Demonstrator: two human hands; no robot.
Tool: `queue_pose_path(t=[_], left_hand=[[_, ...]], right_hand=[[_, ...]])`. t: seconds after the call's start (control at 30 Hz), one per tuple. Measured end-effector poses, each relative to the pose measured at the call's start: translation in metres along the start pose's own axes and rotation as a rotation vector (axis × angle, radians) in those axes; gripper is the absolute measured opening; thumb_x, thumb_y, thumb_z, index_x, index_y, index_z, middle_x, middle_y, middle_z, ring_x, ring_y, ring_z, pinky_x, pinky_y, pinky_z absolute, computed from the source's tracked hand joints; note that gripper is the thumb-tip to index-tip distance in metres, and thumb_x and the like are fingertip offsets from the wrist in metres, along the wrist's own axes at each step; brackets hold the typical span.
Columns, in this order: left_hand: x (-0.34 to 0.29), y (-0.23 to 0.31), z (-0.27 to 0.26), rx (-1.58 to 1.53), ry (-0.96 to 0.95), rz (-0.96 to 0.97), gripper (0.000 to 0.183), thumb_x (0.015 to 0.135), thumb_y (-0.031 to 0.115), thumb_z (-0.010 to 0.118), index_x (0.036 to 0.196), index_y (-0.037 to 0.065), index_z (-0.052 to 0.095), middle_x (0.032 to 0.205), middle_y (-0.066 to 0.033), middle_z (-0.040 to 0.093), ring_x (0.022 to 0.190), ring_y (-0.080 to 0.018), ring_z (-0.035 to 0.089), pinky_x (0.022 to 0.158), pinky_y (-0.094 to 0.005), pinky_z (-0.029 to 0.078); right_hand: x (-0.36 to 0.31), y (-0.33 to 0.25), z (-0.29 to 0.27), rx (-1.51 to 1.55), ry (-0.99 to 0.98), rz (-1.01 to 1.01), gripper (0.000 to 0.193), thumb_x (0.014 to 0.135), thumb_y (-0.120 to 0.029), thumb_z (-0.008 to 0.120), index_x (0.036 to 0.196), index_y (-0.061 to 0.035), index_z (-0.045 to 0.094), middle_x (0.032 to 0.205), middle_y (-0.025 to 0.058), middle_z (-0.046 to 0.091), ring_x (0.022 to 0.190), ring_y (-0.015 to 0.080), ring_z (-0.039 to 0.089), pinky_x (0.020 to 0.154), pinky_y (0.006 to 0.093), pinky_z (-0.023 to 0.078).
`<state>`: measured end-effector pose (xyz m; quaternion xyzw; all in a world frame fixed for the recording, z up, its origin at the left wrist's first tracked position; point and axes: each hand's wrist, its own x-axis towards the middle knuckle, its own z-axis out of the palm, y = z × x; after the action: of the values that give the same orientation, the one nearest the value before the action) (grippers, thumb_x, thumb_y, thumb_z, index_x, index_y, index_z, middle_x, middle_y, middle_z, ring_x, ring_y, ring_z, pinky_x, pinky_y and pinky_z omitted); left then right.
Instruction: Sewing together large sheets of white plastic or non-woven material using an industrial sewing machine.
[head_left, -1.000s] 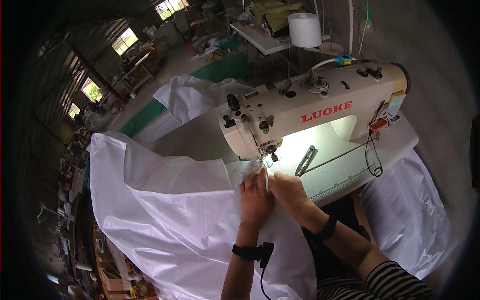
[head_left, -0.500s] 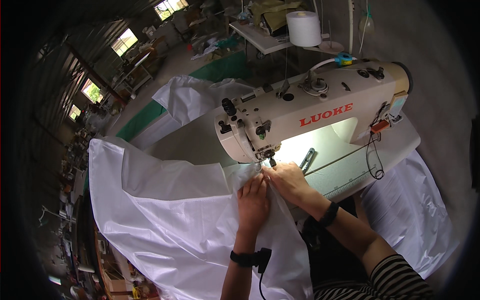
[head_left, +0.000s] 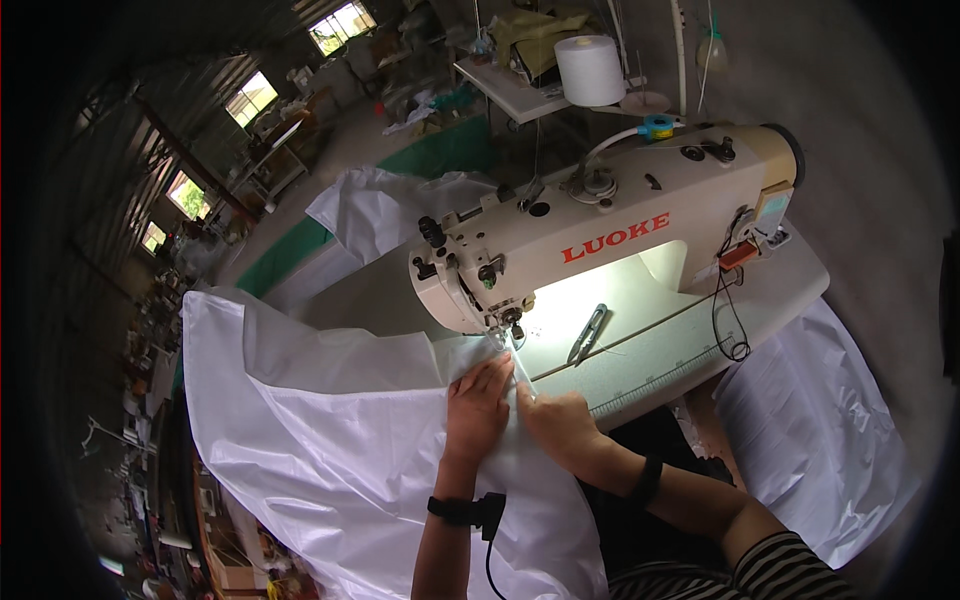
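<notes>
Both hands sit just in front of the sewing machine [head_left: 600, 240], below its needle end. The left hand [head_left: 478, 405] lies flat, fingers spread, pressing the white fabric [head_left: 330, 460]. The right hand [head_left: 556, 425] is beside it, fingers curled, pinching the fabric's edge. Fabric spills left of the machine and off the table's [head_left: 790, 290] near edge. Thread snips [head_left: 588, 333] lie under the machine's arm, with bare tabletop around them.

Sewing machine head [head_left: 480, 285] overhangs the needle area, closing the way from above and behind. Lit tabletop [head_left: 640, 330] under the machine arm is open except for thread snips [head_left: 587, 333]. White fabric [head_left: 330, 440] covers the left approach; both hands [head_left: 478, 405] crowd the front.
</notes>
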<state>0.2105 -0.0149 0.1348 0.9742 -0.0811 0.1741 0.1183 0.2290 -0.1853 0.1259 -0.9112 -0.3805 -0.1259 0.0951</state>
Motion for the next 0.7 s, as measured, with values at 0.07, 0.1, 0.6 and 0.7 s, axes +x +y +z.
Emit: queue_pose_path(t=[0.07,0.1,0.6,0.7], left_hand=[[0.000,-0.003,0.001,-0.043,0.012,0.015,0.049,0.081,0.008,0.061,0.130,0.014,0.062,0.139,-0.0015,0.059,0.129,-0.0210,0.053,0.103,-0.0406,0.040],[0.000,-0.006,0.001,-0.024,-0.018,0.016,0.049,0.081,0.008,0.061,0.130,0.014,0.062,0.139,-0.0015,0.059,0.129,-0.0210,0.053,0.103,-0.0406,0.040],[-0.017,0.030,-0.068,-0.409,0.119,-0.056,0.027,0.088,0.004,0.062,0.113,0.008,0.070,0.116,-0.0116,0.071,0.107,-0.0310,0.067,0.089,-0.0404,0.052],[-0.046,0.087,-0.142,-0.589,0.467,-0.169,0.017,0.089,0.010,0.066,0.101,-0.002,0.070,0.101,-0.0157,0.072,0.089,-0.0274,0.068,0.079,-0.0352,0.052]], right_hand=[[0.003,-0.002,0.002,-0.019,0.013,-0.014,0.045,0.085,-0.016,0.062,0.127,-0.0020,0.061,0.065,-0.0026,0.066,0.055,0.0137,0.066,0.046,0.0298,0.047],[0.006,-0.002,0.003,-0.022,-0.026,0.000,0.047,0.085,-0.015,0.061,0.130,-0.0014,0.060,0.063,-0.0022,0.065,0.053,0.0142,0.066,0.045,0.0297,0.046],[-0.012,0.048,-0.101,0.531,0.189,-0.096,0.023,0.091,-0.018,0.066,0.111,-0.0066,0.068,0.081,0.0044,0.068,0.070,0.0208,0.068,0.062,0.0337,0.052],[-0.075,0.074,-0.192,0.780,0.309,-0.023,0.014,0.088,-0.020,0.067,0.098,-0.0108,0.071,0.071,0.0009,0.061,0.063,0.0189,0.059,0.062,0.0344,0.047]])
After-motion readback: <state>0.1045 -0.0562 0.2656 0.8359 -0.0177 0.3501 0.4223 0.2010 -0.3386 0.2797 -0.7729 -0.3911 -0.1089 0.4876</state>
